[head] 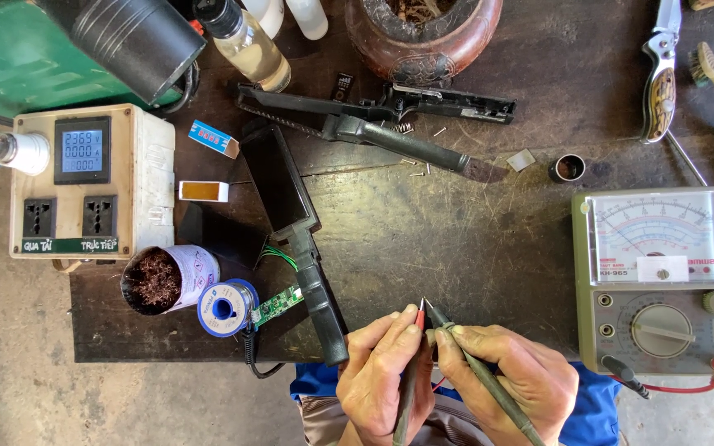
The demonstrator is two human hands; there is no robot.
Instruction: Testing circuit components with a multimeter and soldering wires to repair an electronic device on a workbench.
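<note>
Both hands sit at the bench's near edge. Left hand [386, 376] fingers pinch the red probe [420, 318]; right hand [510, 380] fingers clamp the black probe [477, 367], their tips apparently touching. Light, stiff and needle-pointed, they're best gripped along their insulated shafts. An analog multimeter [659, 277] sits right, a solder spool [225, 307] left.

dark worn workbench [473, 239] carries analog multimeter [656, 277], solder spool [225, 308], socket box [84, 182].
</note>
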